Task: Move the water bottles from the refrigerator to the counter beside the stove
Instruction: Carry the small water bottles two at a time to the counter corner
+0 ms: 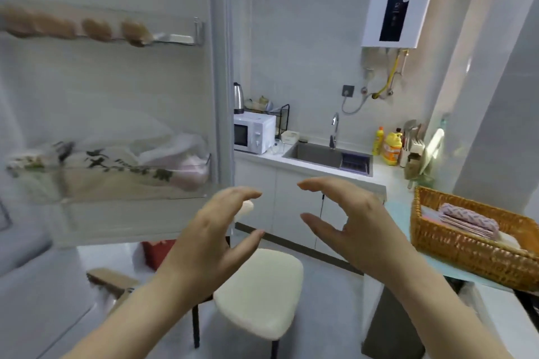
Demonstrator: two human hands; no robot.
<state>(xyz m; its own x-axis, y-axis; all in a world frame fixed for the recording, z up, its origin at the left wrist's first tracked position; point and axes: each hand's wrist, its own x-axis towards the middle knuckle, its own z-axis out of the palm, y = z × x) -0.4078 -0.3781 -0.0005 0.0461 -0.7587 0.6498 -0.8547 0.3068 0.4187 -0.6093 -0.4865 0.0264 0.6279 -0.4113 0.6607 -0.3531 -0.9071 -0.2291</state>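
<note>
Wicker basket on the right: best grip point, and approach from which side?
Grip the wicker basket by the top rim of its two long walls, one hand each, coming down from above. It is open-topped and rectangular with no handles visible, and the folded cloths inside probably want a level lift. Left hand and right hand are both empty.

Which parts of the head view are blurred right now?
Head view: the refrigerator door on the left is motion-smeared, its eggs streaked; the sink and microwave are sharper; left hand and right hand read fairly crisp; wide-angle lens bends the edges.
</note>
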